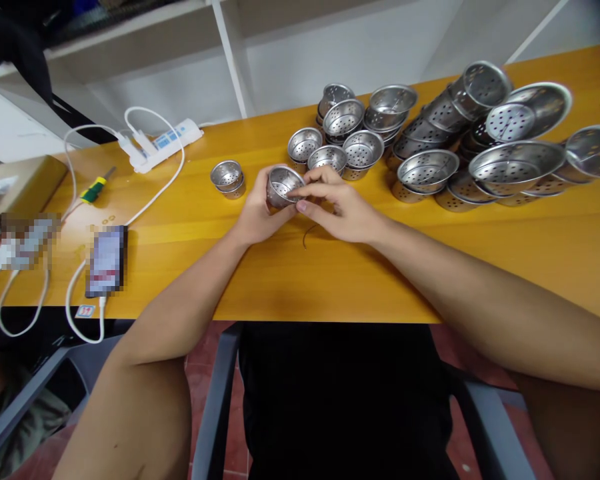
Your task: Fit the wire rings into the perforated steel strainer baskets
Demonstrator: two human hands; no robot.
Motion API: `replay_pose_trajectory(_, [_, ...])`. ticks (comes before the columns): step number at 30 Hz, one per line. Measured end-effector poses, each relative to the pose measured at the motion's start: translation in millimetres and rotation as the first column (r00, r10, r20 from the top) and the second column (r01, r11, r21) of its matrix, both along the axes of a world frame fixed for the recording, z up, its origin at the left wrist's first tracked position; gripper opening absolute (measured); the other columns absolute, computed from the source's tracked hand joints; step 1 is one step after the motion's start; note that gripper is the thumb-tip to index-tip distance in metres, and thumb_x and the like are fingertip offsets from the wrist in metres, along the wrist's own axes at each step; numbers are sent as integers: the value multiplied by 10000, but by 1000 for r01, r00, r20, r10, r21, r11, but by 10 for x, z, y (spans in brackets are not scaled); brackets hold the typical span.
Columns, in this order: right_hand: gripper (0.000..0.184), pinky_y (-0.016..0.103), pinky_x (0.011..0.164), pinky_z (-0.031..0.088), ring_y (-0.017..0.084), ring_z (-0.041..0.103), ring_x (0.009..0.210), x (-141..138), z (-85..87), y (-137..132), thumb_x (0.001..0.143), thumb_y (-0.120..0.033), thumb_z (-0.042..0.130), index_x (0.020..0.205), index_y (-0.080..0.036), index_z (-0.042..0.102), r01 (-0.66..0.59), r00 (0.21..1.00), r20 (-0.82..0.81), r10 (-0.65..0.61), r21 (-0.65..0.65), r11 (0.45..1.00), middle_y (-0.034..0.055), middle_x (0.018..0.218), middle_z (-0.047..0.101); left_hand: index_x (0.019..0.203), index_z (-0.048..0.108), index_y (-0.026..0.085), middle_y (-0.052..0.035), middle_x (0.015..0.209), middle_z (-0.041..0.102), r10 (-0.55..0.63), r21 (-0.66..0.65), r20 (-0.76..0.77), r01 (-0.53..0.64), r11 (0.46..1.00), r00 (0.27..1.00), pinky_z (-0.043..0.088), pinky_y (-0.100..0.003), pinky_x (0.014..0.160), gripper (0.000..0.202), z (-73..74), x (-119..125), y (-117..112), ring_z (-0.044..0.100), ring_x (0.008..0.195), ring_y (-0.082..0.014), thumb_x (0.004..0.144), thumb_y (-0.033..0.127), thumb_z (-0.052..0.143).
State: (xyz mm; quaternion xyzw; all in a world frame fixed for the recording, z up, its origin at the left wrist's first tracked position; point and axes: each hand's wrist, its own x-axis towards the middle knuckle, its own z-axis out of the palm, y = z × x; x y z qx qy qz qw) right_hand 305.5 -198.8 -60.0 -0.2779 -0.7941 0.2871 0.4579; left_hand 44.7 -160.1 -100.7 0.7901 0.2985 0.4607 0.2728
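My left hand (257, 212) is wrapped round a small perforated steel strainer cup (282, 185), holding it tilted just above the yellow table (260, 267). My right hand (339, 207) pinches at the cup's rim, with the fingertips reaching into its opening; a thin wire seems to run across the inside. A thin dark curved wire (307, 233) lies on the table just below my hands. A short stack of small strainer cups (227, 179) stands to the left of my hands.
Several small strainer cups (347, 130) cluster behind my hands, and larger strainer bowls (480, 147) are piled at the right. At the left lie a white power strip (163, 143) with cables, a screwdriver (95, 189) and a phone (107, 260). White shelving stands behind.
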Motion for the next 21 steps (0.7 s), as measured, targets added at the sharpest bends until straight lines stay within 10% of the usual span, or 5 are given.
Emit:
replay_pose_trajectory(5, [452, 626, 1282, 602, 379, 640, 1369, 28, -37, 29, 1201, -575, 748, 1601, -424, 895, -82, 991, 105, 88, -66, 994, 117, 1309, 655, 1729, 509, 331, -131, 1514, 716, -67, 94, -61, 73, 993, 996, 688, -570, 1257, 840, 80, 0, -41, 805, 1388, -338, 1128, 850, 784])
replay_pose_trajectory(11, [624, 579, 1089, 688, 340, 711, 1170, 33, -56, 42, 1188, -612, 728, 1762, -368, 751, 19, 995, 103, -12, -67, 998, 141, 1411, 669, 1523, 701, 289, -149, 1432, 716, 217, 129, -162, -198, 972, 963, 647, -604, 1305, 758, 93, -128, 76, 748, 1436, -391, 1010, 775, 976])
replay_pose_trajectory(21, [273, 472, 906, 620, 298, 727, 976, 133, 132, 90, 1165, -401, 670, 1250, -250, 882, 251, 952, 193, -239, -36, 967, 128, 1184, 826, 1554, 542, 263, -200, 1574, 770, 308, -126, -160, -329, 936, 938, 673, -603, 1265, 813, -13, -288, 358, 821, 1432, -401, 983, 578, 1028])
